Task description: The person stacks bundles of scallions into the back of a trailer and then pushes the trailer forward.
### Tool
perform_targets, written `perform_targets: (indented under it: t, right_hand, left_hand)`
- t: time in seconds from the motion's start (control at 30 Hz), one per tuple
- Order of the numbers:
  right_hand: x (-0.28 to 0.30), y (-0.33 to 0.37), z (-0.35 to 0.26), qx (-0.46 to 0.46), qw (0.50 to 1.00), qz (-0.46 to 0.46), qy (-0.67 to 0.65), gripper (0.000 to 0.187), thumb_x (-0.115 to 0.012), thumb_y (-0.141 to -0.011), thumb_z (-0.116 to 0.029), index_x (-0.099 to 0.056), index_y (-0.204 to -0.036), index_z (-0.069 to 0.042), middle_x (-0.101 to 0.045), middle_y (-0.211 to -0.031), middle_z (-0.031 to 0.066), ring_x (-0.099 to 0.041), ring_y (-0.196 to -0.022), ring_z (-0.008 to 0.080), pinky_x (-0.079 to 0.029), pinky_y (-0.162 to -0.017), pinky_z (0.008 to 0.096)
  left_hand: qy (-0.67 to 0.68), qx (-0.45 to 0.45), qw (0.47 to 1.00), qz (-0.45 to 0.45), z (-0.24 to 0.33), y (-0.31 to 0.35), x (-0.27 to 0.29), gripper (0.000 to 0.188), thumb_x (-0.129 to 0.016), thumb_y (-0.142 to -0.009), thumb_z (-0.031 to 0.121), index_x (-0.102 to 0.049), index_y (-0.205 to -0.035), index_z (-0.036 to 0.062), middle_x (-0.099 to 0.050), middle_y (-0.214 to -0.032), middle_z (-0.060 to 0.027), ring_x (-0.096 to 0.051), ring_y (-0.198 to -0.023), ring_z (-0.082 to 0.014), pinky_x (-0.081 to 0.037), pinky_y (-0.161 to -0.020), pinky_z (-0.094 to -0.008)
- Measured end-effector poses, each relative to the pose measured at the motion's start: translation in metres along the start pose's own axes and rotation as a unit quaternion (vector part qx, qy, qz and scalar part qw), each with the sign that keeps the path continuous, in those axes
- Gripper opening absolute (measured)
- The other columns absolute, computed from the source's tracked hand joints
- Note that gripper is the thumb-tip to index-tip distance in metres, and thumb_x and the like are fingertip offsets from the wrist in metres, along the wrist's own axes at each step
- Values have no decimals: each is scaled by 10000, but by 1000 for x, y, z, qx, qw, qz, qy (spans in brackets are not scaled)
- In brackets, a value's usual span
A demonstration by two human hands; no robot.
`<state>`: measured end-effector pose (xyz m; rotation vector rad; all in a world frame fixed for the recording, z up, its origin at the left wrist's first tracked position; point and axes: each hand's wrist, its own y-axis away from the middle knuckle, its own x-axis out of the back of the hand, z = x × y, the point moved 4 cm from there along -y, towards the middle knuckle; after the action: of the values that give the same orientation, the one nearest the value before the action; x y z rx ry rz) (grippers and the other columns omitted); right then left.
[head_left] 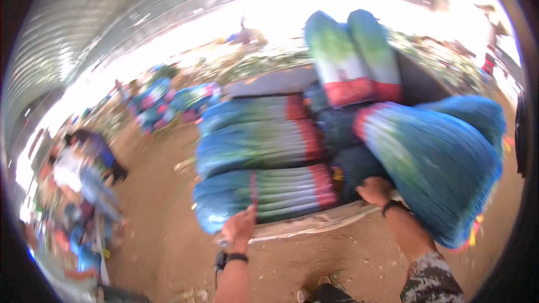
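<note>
Large bundles of long green-and-white stalks, like scallions, lie on a low flat cart or platform, with blue wrapping at one end and red bands at the other. My left hand [238,226] is closed at the lower end of a pink strap [254,188], which crosses the nearest bundle [289,193]. My right hand [375,192] is closed against a dark rounded bundle end [355,168]; what its fingers grip is hidden. Beside the right forearm, a big tilted bundle [438,157] overhangs the right side. Two more bundles [353,59] stick up at the far side. Motion smears the picture.
A pale platform edge [320,221] runs along the near side. Brown dirt floor [163,207] lies around it. At the left, people [90,168] bend beside colourful piles. More blue-wrapped bundles [168,101] and loose greenery [264,59] lie farther back.
</note>
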<state>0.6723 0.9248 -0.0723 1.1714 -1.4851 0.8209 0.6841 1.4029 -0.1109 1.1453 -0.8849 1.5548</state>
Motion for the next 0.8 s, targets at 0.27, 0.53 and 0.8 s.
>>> perform_targets:
  t: [0.27,0.53,0.8]
  right_hand:
    - [-6,4,46,8,992,119,-34,366,-701,-777,-300,-663,-698,55,-647,-752,292,-663,-750,476,-477,-668,543]
    - [-12,-14,48,0,998,57,18,332,-702,-806,-260,-677,-744,65,-674,-826,276,-655,-777,447,-487,-709,511]
    - [-8,-11,38,-1,997,76,31,356,-702,-815,-282,-692,-746,68,-682,-815,272,-671,-808,447,-498,-707,504]
  left_hand:
    - [80,9,996,38,40,16,23,599,-431,-990,595,-781,-846,130,-750,-876,-172,-727,-837,-379,-542,-748,-507]
    - [74,-40,995,44,41,15,13,602,-447,-991,564,-758,-755,106,-729,-770,-172,-726,-758,-352,-565,-691,-464]
    - [33,-105,992,64,39,14,5,567,-480,-988,538,-786,-800,98,-747,-788,-135,-739,-769,-312,-571,-657,-451]
